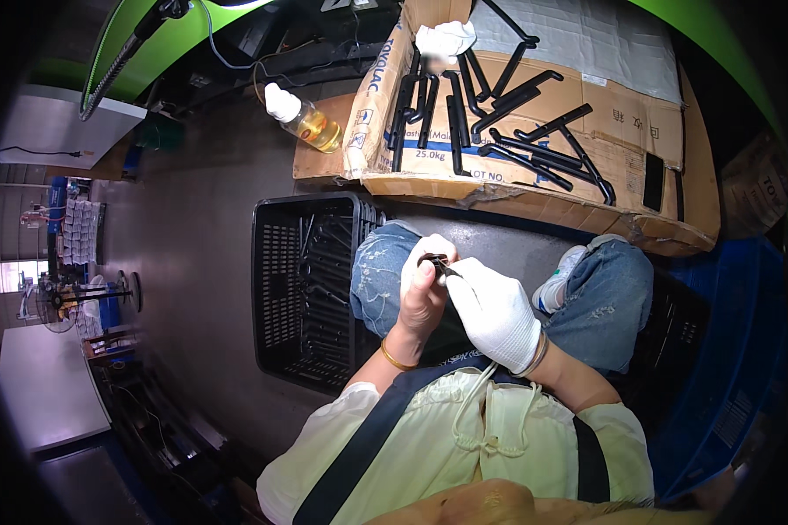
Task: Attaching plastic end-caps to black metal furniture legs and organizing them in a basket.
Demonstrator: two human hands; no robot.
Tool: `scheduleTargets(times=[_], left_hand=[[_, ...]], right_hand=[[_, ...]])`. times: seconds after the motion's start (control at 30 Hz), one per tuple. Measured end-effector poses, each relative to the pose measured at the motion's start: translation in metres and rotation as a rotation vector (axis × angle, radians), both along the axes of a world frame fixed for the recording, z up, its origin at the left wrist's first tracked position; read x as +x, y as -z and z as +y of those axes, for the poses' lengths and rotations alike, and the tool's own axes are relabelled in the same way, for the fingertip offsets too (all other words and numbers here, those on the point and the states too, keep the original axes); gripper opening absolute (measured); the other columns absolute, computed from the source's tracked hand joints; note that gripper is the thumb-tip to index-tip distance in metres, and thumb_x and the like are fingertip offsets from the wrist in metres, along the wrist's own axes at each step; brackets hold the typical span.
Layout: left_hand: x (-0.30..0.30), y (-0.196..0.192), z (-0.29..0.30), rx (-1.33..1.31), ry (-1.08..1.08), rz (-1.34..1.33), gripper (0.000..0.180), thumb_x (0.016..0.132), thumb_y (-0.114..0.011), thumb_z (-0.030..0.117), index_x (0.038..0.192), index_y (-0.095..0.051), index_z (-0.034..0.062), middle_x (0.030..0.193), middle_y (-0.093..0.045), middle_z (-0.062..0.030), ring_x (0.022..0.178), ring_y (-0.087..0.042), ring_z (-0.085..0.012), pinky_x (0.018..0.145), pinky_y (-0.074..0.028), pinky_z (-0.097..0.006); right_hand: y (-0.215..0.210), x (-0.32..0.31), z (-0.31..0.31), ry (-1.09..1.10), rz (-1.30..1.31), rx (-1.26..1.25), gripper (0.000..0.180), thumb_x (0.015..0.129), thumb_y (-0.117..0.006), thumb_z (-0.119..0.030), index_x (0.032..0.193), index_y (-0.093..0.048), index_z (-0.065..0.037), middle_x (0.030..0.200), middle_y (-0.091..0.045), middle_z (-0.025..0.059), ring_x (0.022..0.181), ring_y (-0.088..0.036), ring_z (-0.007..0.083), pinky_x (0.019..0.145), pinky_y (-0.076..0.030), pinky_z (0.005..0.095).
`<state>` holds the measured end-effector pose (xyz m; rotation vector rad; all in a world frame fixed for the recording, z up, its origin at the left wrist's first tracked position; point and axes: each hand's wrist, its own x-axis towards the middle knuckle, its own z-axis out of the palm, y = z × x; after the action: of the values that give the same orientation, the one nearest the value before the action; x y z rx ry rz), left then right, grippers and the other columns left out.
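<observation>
Above my lap, both hands meet at one small dark piece (432, 260), mostly covered by fingers; it looks like the end of a black plastic part. My left hand (418, 297), with a bare thumb and white fabric over its fingers, is closed round it. My right hand (499, 315), in a white glove, pinches at the same piece from the right. What lies between the right fingertips is too small to tell. Beyond the hands, several black bent plastic bars (507, 114) lie loosely across a flattened cardboard box (499, 191).
A black crate (267, 289) holding many similar black bars stands left of my knee. A spray bottle of yellow liquid (317, 129) and a white cloth (446, 39) are at the box's left side. Blue bins (718, 367) stand at right. A fan (57, 302) is far left.
</observation>
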<state>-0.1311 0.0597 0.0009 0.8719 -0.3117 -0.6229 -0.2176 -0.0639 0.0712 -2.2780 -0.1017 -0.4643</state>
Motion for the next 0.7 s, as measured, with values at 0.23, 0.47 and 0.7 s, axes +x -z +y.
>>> scheduleTargets(times=[0.23, 0.47, 0.7], left_hand=[[0.0014, -0.0014, 0.0034, 0.072, -0.099, -0.127, 0.037, 0.086, -0.064, 0.037, 0.096, -0.054, 0.0035, 0.094, -0.05, -0.0054, 0.087, -0.047, -0.014, 0.08, -0.038, -0.027], [0.0006, -0.0026, 0.0026, 0.078, -0.134, -0.154, 0.037, 0.085, -0.068, 0.037, 0.096, -0.055, 0.0043, 0.095, -0.05, -0.0044, 0.084, -0.046, -0.0112, 0.077, -0.038, -0.025], [0.0041, 0.0007, 0.0032, 0.164, -0.149, -0.29, 0.038, 0.085, -0.068, 0.04, 0.091, -0.055, 0.0047, 0.093, -0.05, -0.0044, 0.078, -0.044, -0.0106, 0.072, -0.038, -0.026]], right_hand=[[-0.001, 0.0036, 0.0039, -0.028, -0.04, -0.142, 0.023, 0.085, -0.059, -0.01, 0.104, -0.064, 0.002, 0.098, -0.065, 0.0188, 0.077, -0.068, 0.0277, 0.062, -0.055, 0.0348], [-0.0022, 0.0014, 0.0026, -0.036, -0.006, -0.154, 0.023, 0.086, -0.058, -0.011, 0.105, -0.063, 0.002, 0.101, -0.065, 0.0183, 0.078, -0.068, 0.0269, 0.061, -0.056, 0.0343], [-0.0059, -0.0009, 0.0012, -0.007, -0.028, -0.178, 0.019, 0.086, -0.057, -0.012, 0.1, -0.063, 0.0, 0.092, -0.063, 0.0142, 0.073, -0.066, 0.0254, 0.058, -0.054, 0.0348]])
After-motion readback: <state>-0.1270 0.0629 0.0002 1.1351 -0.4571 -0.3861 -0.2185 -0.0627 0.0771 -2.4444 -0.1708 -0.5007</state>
